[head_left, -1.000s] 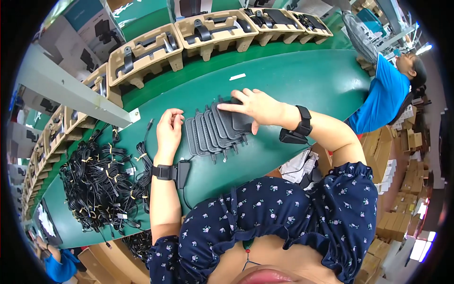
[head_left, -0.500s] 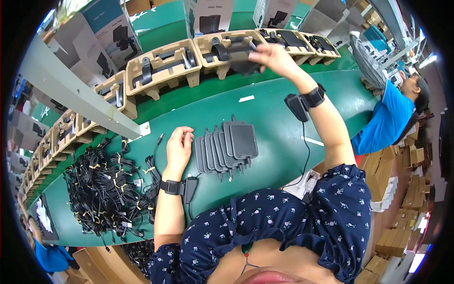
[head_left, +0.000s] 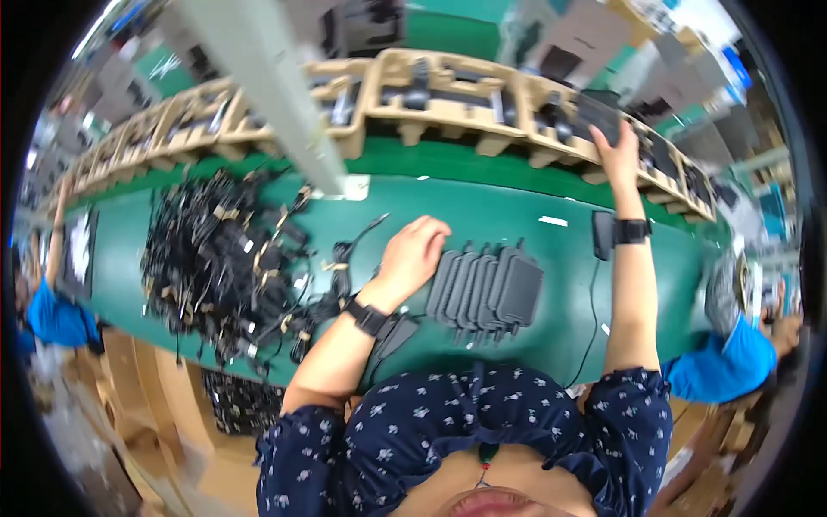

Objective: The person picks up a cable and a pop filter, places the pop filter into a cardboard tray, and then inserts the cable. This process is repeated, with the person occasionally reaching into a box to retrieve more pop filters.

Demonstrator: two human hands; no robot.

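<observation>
My right hand reaches to the far row and grips the near edge of a dark flat rectangular panel. The panel lies over the right part of a tan molded tray, beside a black curved part. My fingers are spread along its edge, the thumb to the left. My left hand rests on the green table with loosely bent fingers and nothing visible in it. Just right of it, several dark grey panels with short stubs at their ends lie overlapped in a row.
A heap of bundled black cables covers the table at left. A pale metal post stands before the tray row. Small black boxes with cords hang by my wrists. Co-workers in blue sit at both sides.
My right hand has brought the panel down onto the tray from above it. The view has turned, shifting the table scene rightward. My left hand stays beside the overlapped panels.
</observation>
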